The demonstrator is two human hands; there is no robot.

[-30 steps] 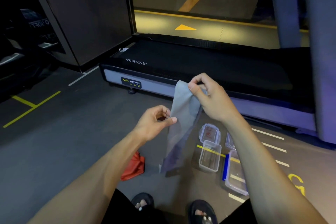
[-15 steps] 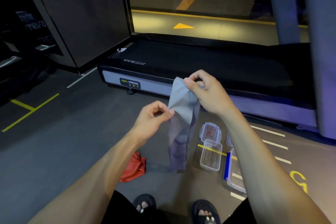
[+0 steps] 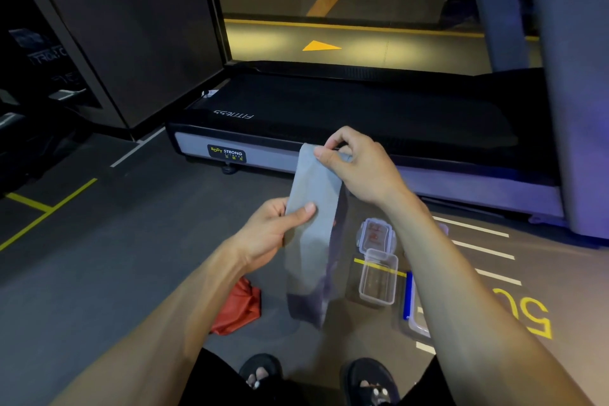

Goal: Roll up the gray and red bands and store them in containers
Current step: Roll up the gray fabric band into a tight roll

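Observation:
A gray band (image 3: 311,241) hangs flat in front of me, its lower end above the floor. My right hand (image 3: 359,165) pinches its top edge. My left hand (image 3: 273,231) grips the band's left side lower down, thumb across the front. A crumpled red band (image 3: 239,306) lies on the floor under my left forearm. A small clear container (image 3: 378,277) stands open on the floor to the right of the gray band, its lid (image 3: 376,236) lying just behind it. A larger clear container (image 3: 416,320) with a blue clip is partly hidden by my right forearm.
A treadmill (image 3: 362,122) runs across the floor just beyond my hands, with a grey upright (image 3: 573,92) at the right. Yellow and white lines mark the dark floor. My sandalled feet (image 3: 313,379) are at the bottom edge.
My left hand has gone from pinching the band's edge with its fingertips to gripping its left side lower down. The band now hangs straighter and flatter, and the right hand holds the top as before.

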